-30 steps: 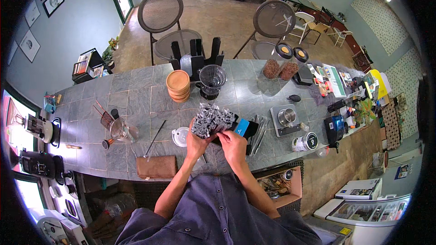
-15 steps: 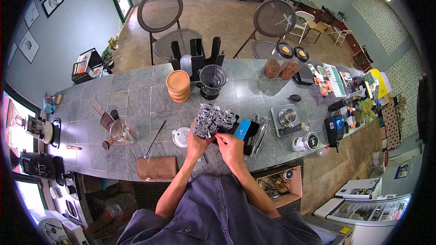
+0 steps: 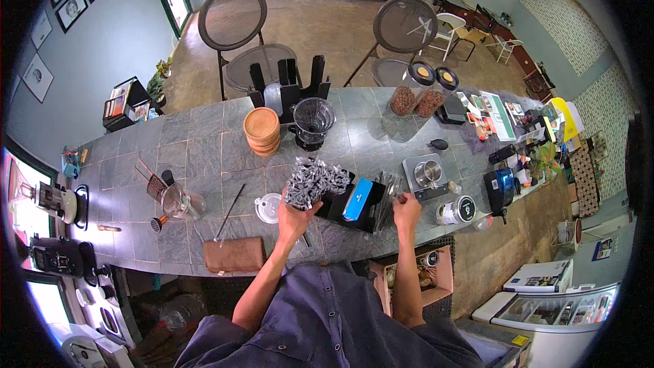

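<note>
A bundle of crinkled black-and-white paper shreds point(image 3: 315, 180) is gripped from below by my left hand point(image 3: 297, 221), its fingers closed around the underside. The shreds hide part of the fingertips. Just right of it, an open black box point(image 3: 332, 208) lies on the counter with a bright blue card point(image 3: 358, 199) in it. Beside the box's right end is some clear plastic wrapping point(image 3: 385, 203). My right hand point(image 3: 407, 211) is at that wrapping, fingers drawn together; what they pinch, if anything, is too small to make out.
On the tiled counter point(image 3: 204, 157) stand wooden coasters point(image 3: 261, 129), a glass coffee dripper point(image 3: 314, 117), a scale point(image 3: 417, 176) with a metal cup, and a white canister point(image 3: 458, 210). Left lie a glass jar point(image 3: 182, 202), a white lid point(image 3: 268, 208) and a folded brown cloth point(image 3: 233, 255).
My right hand has left the paper shreds and moved right to the clear wrapping. My left hand still holds the shreds, and more of the black box and blue card shows.
</note>
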Tool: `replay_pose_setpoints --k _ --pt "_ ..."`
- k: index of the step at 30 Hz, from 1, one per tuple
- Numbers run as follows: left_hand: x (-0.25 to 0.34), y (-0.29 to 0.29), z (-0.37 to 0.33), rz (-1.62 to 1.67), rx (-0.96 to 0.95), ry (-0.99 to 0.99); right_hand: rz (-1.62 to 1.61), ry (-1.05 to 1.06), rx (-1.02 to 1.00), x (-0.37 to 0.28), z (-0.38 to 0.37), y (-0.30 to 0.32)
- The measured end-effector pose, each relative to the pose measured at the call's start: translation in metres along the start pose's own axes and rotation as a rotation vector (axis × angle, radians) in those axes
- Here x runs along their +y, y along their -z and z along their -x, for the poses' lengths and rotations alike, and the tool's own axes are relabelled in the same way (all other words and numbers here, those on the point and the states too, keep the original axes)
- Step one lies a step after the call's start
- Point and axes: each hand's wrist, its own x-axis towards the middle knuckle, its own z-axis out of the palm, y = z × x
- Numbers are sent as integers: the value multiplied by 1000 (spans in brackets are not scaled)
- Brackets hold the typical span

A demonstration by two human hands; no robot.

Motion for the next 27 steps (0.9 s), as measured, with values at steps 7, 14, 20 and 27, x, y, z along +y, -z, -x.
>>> replay_pose_setpoints --k 7,14,20,27 --pt "-12 -2 0 1 13 -102 117 7 55 -6 3 -8" --pt "-19 -2 -3 44 24 -125 -116 15 47 -62 14 60" --pt "-17 -1 -5 30 1 -165 -747 176 -40 -165 67 104" --pt "5 5 0 -85 -92 -167 -498 490 -158 -190 90 41"
